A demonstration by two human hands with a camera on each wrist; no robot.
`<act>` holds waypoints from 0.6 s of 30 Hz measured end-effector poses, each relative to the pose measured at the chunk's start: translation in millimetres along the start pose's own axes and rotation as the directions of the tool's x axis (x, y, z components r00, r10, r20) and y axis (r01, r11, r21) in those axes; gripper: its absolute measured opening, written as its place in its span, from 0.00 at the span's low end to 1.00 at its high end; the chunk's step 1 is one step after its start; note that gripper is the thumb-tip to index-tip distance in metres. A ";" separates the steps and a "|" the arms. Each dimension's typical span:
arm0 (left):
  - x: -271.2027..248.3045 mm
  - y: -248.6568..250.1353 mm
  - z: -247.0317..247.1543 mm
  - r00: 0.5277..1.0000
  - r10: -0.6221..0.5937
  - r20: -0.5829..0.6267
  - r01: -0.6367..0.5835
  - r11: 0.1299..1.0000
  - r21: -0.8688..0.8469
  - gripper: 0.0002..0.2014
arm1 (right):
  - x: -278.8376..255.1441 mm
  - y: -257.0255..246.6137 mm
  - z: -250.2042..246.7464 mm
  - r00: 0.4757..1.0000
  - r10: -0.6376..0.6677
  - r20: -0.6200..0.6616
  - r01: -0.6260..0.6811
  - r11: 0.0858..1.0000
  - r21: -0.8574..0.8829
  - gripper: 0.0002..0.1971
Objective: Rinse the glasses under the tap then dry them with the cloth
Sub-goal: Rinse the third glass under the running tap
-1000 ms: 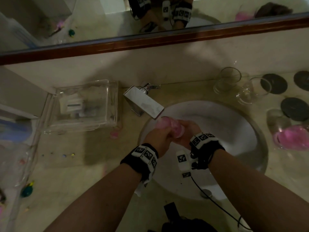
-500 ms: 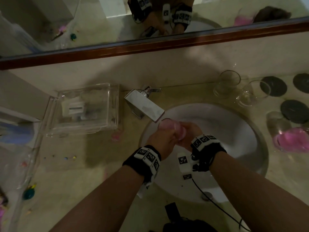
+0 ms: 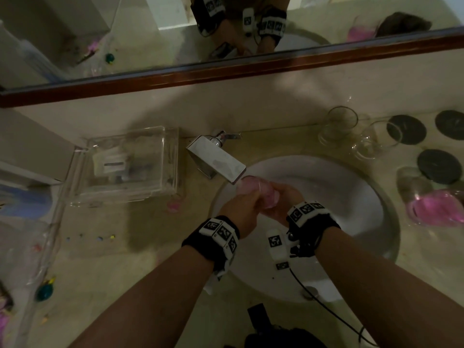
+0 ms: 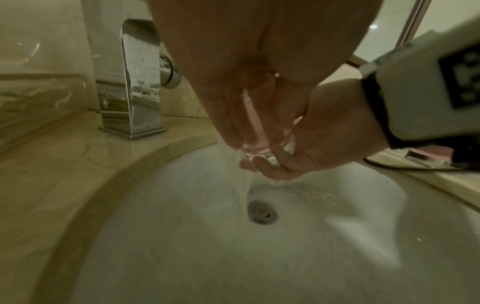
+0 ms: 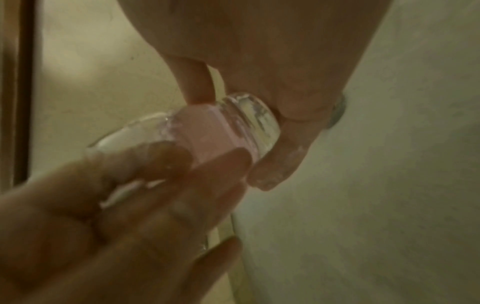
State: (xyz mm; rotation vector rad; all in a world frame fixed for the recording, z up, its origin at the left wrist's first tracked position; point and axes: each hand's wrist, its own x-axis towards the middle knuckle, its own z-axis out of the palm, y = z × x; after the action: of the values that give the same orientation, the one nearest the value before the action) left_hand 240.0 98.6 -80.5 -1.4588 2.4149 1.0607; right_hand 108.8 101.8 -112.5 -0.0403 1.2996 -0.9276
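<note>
A clear glass (image 3: 253, 189) with a pink tint lies tilted just under the spout of the chrome tap (image 3: 218, 162), over the white sink (image 3: 351, 197). My left hand (image 3: 238, 209) grips its side, fingers (image 4: 228, 123) stretched along the wall. My right hand (image 3: 283, 199) cups the thick base, fingers (image 5: 272, 174) curled round it. In the left wrist view, water (image 4: 241, 170) runs off the glass (image 4: 257, 131) toward the drain (image 4: 261, 211). In the right wrist view the glass (image 5: 207, 133) points its mouth to the lower left.
Two clear glasses (image 3: 339, 124) (image 3: 374, 141) stand at the back right, beside dark round coasters (image 3: 406, 129). A pink cloth (image 3: 437, 209) lies by another glass (image 3: 411, 182) at the right. A clear plastic box (image 3: 125, 167) sits left of the tap. A mirror frame (image 3: 226, 69) runs along the wall.
Both hands keep the glass under the spout. Only slight shifts of the hands and of the head view show.
</note>
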 end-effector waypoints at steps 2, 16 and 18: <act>1.3 -1.8 -0.6 0.998 0.035 -0.044 -0.036 0.999 -0.034 0.11 | -0.3 -1.2 -2.5 0.996 0.078 0.045 -0.082 0.992 0.096 0.22; -1.3 6.5 -1.5 0.999 0.000 -0.041 -0.002 0.999 -0.035 0.12 | -5.7 -3.0 -6.8 1.000 -0.005 -0.022 0.006 0.998 0.056 0.13; -3.7 11.8 -2.8 0.995 -0.017 -0.103 0.016 1.000 -0.010 0.13 | -0.4 -3.1 -14.2 0.999 0.032 0.014 -0.033 0.998 0.053 0.09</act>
State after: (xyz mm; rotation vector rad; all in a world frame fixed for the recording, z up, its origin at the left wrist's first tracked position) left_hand 232.9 102.9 -70.9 -1.5716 2.4647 1.0186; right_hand 95.3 106.6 -115.1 0.0162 1.2589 -0.9324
